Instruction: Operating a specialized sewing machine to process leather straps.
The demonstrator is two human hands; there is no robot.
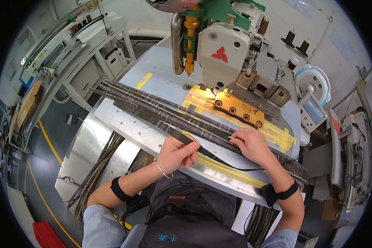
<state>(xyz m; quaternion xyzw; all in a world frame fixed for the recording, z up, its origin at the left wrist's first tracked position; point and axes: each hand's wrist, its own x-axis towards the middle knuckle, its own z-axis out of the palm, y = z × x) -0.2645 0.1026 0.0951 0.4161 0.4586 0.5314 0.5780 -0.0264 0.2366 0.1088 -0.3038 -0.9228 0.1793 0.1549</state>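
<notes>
Strap [179, 135] is partly hidden in left grip [177, 152].

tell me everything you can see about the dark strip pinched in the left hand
The dark strip is long, narrow and flat, greyish black, and looks like flexible textile. The left hand pinches it between thumb and fingers. On one side it runs up and left toward other long strips; on the other it sags in a curve to the right, over the table's near side, toward the right forearm. Its ends are unclear.
</notes>
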